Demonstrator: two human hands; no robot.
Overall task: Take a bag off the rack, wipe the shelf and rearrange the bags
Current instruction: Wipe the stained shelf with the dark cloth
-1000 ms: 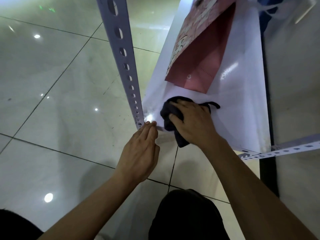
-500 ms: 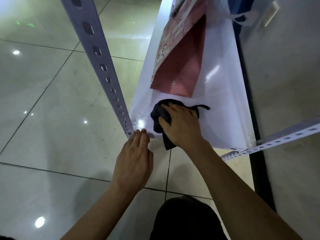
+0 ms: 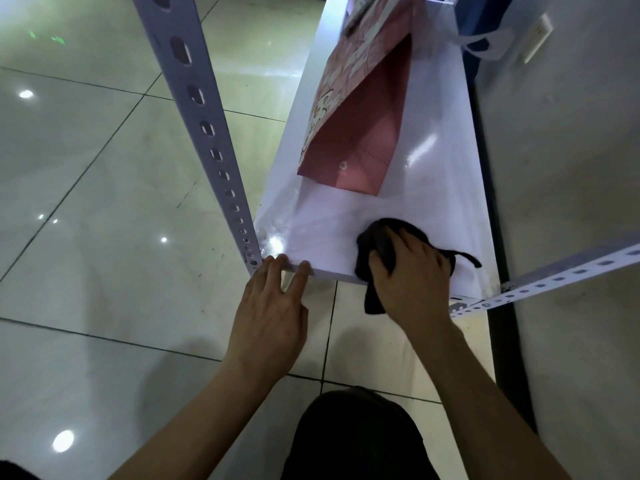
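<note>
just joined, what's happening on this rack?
A person is wiping the white shelf. The right hand grips a black cloth and presses it on the shelf's near end, part of the cloth hanging over the edge. The left hand rests its fingertips on the shelf's front edge, by the perforated upright. A pink paper bag stands further back on the shelf, apart from the cloth.

A white shelf (image 3: 446, 202) runs from the lower centre toward the top of the frame. A pink paper bag (image 3: 360, 133) lies on it at upper centre. A black cloth (image 3: 375, 244) rests near its lower edge, overhanging it.
</note>
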